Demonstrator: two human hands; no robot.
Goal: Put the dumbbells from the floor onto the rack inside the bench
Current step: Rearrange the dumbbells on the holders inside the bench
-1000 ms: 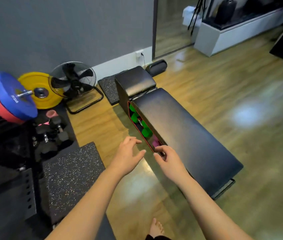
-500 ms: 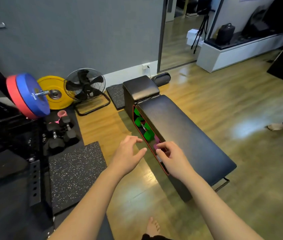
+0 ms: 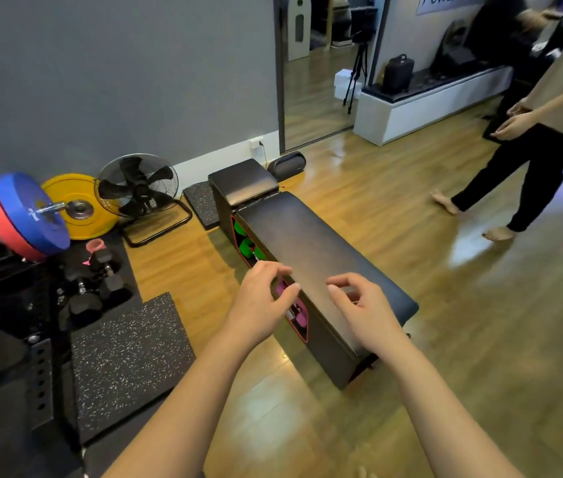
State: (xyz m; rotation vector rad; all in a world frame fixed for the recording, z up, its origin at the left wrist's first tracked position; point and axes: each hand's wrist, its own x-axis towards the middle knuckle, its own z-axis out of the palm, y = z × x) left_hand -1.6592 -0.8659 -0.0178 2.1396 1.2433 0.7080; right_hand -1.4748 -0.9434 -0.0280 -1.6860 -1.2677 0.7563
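A black padded bench stands on the wood floor, with a red-rimmed rack opening in its left side. Green dumbbells sit in the far part of the rack and pink dumbbells in the near part. My left hand hovers in front of the rack opening, fingers apart and holding nothing; it hides part of the pink dumbbells. My right hand floats above the near end of the bench top, fingers curled but apart, also holding nothing.
Black hex dumbbells and a pink one lie on black mats at the left. A barbell with blue and red plates, a yellow plate and a floor fan stand behind. Another person walks barefoot at the right.
My right hand has left the rack opening and risen over the bench top. The view has lifted and pulled back, and another person has come into sight at the right.
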